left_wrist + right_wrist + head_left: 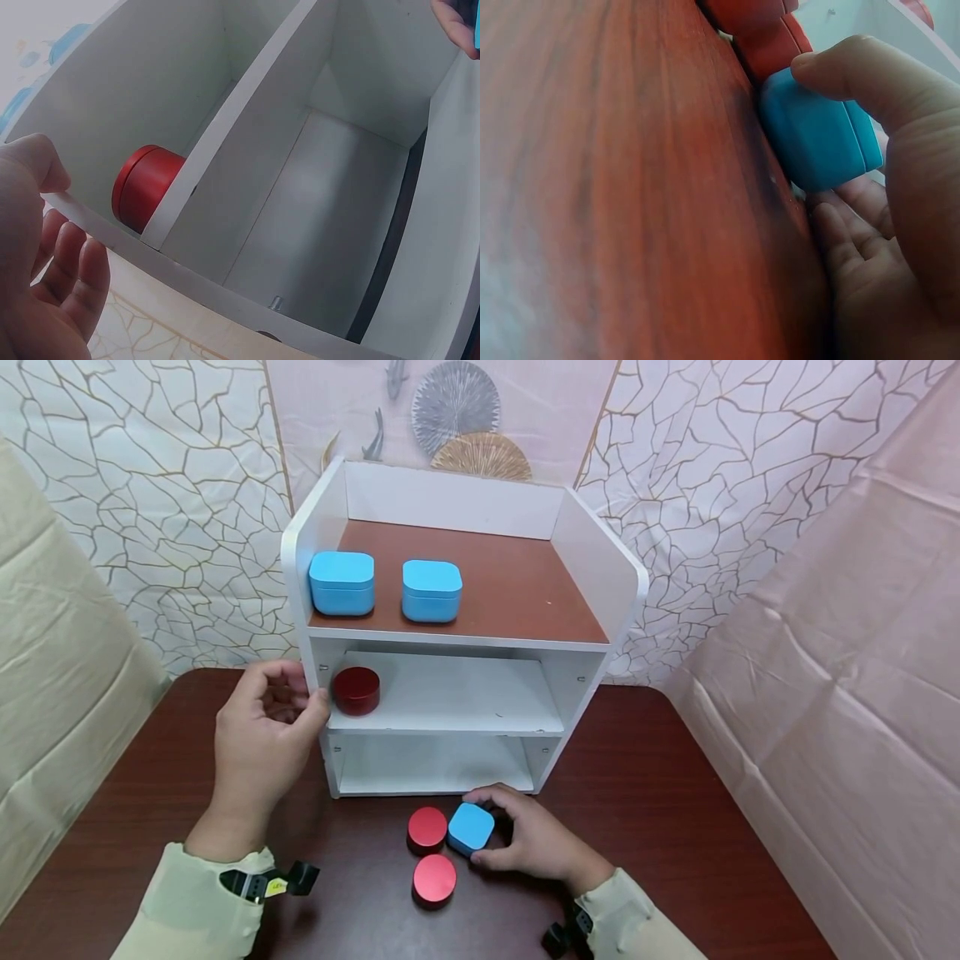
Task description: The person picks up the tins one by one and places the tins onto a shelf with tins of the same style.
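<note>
While pinching blue rounded-square box [471,828] in right hand [536,839] on brown tabletop [652,827], just beside two red round tins [427,828] | gripping left side of white shelf unit [465,693] with left hand [262,735] | apparently at pick-up | next, probably: lift clear of tins

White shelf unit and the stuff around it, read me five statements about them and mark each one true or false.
1. Two blue boxes stand on the brown top of the white shelf unit. True.
2. Those two boxes are stacked. False: they stand side by side with a gap.
3. A red round container sits toward the left on the middle shelf. True.
4. The right hand holds a red container. False: it holds a blue box.
5. The left hand is inside the bottom compartment. False: it is at the unit's left side panel, level with the middle shelf.
</note>
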`<state>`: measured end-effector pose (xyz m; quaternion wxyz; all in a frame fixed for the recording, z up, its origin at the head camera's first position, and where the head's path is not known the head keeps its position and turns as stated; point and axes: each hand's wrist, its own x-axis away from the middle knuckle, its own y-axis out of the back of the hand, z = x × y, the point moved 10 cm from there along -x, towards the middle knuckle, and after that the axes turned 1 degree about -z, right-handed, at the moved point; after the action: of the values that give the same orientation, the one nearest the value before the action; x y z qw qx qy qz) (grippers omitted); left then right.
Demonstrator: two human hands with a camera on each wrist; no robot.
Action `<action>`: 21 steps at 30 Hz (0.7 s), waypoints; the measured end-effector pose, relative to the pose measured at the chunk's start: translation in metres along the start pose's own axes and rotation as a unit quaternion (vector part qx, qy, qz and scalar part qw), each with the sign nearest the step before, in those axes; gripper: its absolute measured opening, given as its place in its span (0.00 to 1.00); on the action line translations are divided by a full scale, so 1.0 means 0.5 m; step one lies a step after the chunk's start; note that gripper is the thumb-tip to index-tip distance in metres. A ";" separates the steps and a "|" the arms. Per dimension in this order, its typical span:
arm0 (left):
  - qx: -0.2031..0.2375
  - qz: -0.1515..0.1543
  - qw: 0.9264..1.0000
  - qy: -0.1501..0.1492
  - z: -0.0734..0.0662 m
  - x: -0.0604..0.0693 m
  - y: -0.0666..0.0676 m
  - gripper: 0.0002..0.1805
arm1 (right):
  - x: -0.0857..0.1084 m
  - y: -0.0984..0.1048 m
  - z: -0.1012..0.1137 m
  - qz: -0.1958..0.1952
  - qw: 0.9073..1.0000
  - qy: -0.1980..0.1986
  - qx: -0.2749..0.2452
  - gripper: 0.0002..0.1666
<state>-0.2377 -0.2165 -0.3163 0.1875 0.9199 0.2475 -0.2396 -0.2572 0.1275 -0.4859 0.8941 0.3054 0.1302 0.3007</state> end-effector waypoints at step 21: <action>0.000 0.001 1.000 0.003 -0.001 0.001 0.000 0.18 | 0.000 0.004 -0.009 -0.008 0.999 -0.010 -0.036 0.44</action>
<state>-0.2373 -0.2160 -0.3163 0.1870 0.9208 0.2473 -0.2368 -0.2602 0.1309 -0.4879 0.9081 0.2750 0.1129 0.2950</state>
